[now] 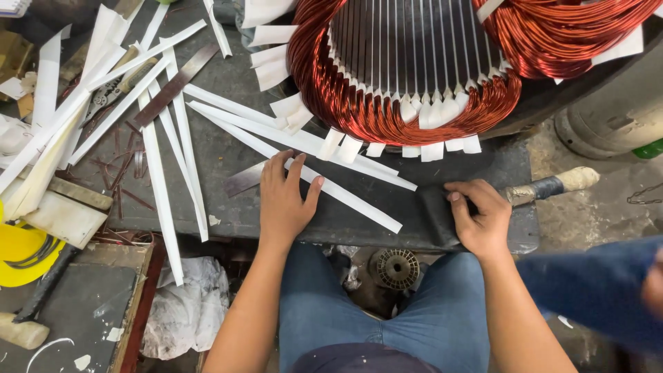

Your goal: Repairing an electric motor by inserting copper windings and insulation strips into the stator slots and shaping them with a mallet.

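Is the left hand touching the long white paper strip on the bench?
Touching. The head view shows the left hand lying flat with its fingers pressing on the white paper strip, which runs out from under them.

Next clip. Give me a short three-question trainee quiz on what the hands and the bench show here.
1. True or false: the left hand lies flat on white paper strips.
2. What is the right hand gripping? A) a pair of pliers B) a dark-handled tool lying on the bench C) a yellow disc
3. What colour is the wire of the stator winding above the hands?

Key: 1 true. 2 B. 3 copper red.
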